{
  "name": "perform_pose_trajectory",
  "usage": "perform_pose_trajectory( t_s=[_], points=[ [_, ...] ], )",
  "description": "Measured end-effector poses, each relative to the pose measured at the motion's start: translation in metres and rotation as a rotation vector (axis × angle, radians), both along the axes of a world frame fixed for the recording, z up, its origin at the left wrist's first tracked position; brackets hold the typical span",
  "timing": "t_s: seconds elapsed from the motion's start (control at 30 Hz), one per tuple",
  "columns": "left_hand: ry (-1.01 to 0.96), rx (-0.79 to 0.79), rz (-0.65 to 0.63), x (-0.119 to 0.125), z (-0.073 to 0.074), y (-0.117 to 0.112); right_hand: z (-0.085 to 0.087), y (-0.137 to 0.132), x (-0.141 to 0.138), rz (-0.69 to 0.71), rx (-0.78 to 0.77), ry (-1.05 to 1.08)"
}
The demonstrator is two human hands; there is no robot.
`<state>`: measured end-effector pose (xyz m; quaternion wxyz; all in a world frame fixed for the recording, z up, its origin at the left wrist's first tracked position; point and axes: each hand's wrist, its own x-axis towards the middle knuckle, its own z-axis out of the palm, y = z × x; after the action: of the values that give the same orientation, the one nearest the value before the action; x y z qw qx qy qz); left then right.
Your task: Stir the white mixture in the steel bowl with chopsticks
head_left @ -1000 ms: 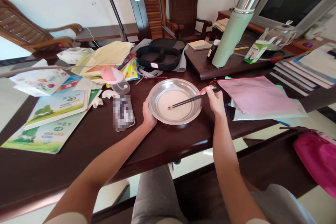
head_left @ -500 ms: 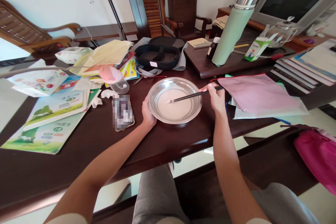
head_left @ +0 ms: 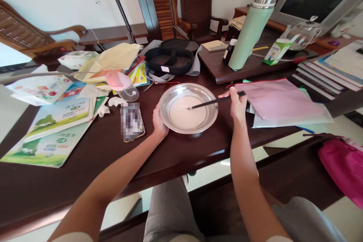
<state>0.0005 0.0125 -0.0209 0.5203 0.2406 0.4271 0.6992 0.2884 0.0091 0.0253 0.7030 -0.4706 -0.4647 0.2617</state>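
A shiny metal bowl (head_left: 210, 120) stands on the dark wooden table, with a pale, milky mixture (head_left: 184, 115) in its bottom. My left hand (head_left: 160, 121) grips the bowl's left rim, its fingers partly hidden behind the side. Dark chopsticks (head_left: 208, 102) are held in my right hand (head_left: 236, 104), just beyond the right rim. They slant down to the left over that rim, and their tips touch the mixture near the middle of the bowl.
Left of the bowl lie a phone (head_left: 132, 121), crumpled tissue (head_left: 103, 110), a pink-lidded cup (head_left: 121, 85) and workbooks (head_left: 48, 140). A black case (head_left: 170, 61) sits behind it. To the right are a pink pouch (head_left: 279, 98) and a tall green thermos (head_left: 251, 32).
My right hand has shifted slightly to the right, and the chopstick tips have moved a little to the right within the mixture. My left hand and the bowl stay in place.
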Motion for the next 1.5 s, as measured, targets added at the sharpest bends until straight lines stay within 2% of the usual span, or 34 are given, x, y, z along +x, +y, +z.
perform_pose_trajectory(
  t_s=[0.07,0.2,0.27,0.4,0.47,0.63,0.7,0.8,0.87,1.03,1.1,1.2,1.27,1.43,1.5],
  points=[
    [0.008,-0.001,0.008,-0.0002,-0.0006,0.0001,-0.0004,0.0011,0.0022,-0.039,0.008,0.036],
    [0.002,0.001,-0.005,-0.0015,-0.0011,0.0005,-0.0005,-0.0009,-0.0017,0.147,-0.023,-0.026],
    [-0.017,0.003,-0.01,-0.0018,-0.0007,0.0006,-0.0002,-0.0017,-0.0035,0.177,-0.026,-0.059],
    [-0.027,0.005,-0.011,-0.0013,0.0,0.0002,-0.0001,-0.0002,-0.0004,0.006,0.011,0.023],
    [-0.018,-0.001,-0.01,-0.0013,-0.0005,0.0002,-0.0004,0.0,0.0006,-0.019,0.02,0.061],
    [-0.011,-0.018,0.003,-0.0025,-0.0029,0.0014,0.0005,-0.0022,-0.0048,0.181,-0.017,-0.052],
    [-0.015,-0.013,0.007,-0.0028,-0.0038,0.0019,0.0009,-0.0016,-0.0045,0.147,-0.005,-0.053],
    [-0.023,0.004,0.006,-0.003,-0.0053,0.0025,0.0003,0.0008,-0.0001,-0.001,0.008,0.023],
    [-0.019,0.017,0.003,-0.0036,-0.0063,0.0027,-0.0009,0.0013,0.0018,-0.023,0.005,0.053],
    [-0.03,0.03,-0.011,-0.0055,-0.0072,0.0029,-0.0021,-0.0013,-0.0026,0.176,-0.015,-0.038],
    [-0.029,0.02,-0.01,-0.0054,-0.0065,0.0027,-0.0018,-0.0006,-0.0026,0.144,-0.007,-0.037],
    [-0.019,0.008,-0.005,-0.0041,-0.0049,0.002,-0.0015,0.0022,0.0009,0.007,0.016,0.052],
    [-0.023,0.011,0.002,-0.0031,-0.0038,0.0017,-0.0017,0.0026,0.002,-0.021,0.027,0.085],
    [-0.041,-0.011,0.015,-0.0032,-0.0021,0.0019,-0.002,-0.0011,-0.004,0.172,-0.006,-0.043],
    [-0.048,-0.026,0.019,-0.0036,-0.0016,0.0019,-0.0024,-0.0006,-0.0042,0.156,0.0,-0.063]
  ],
)
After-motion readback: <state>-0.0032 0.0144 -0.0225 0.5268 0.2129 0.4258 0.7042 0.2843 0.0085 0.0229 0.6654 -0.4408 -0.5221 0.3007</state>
